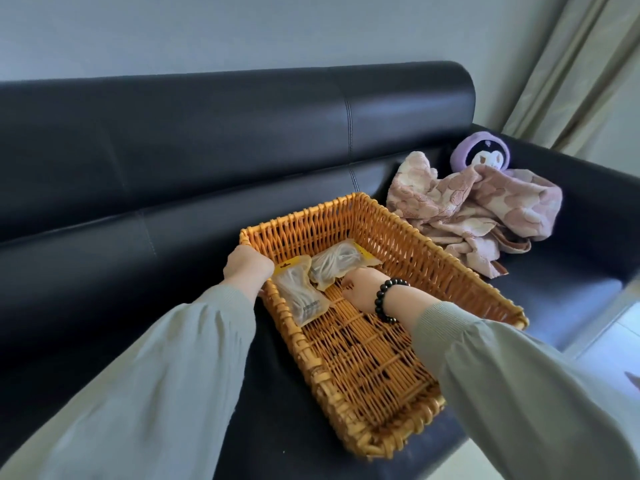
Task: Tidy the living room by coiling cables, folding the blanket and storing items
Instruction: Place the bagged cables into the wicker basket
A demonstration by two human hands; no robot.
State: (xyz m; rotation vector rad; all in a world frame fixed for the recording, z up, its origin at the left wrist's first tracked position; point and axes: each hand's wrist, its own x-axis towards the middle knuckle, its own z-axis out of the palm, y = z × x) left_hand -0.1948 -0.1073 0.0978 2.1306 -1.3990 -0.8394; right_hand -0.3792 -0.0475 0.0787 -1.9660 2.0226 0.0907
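An orange wicker basket sits on the dark sofa seat. Inside it, at the far end, lie two clear packets of coiled white cable, one on the left and one further back. My left hand grips the basket's left rim near the far corner. My right hand, with a black bead bracelet on its wrist, is inside the basket and holds the near edge of the back packet. A crumpled pink blanket lies on the seat to the right of the basket.
A purple plush toy sits behind the blanket against the sofa's right arm. The black leather sofa spans the view, with a wall behind and a curtain at the right. Pale floor shows at lower right.
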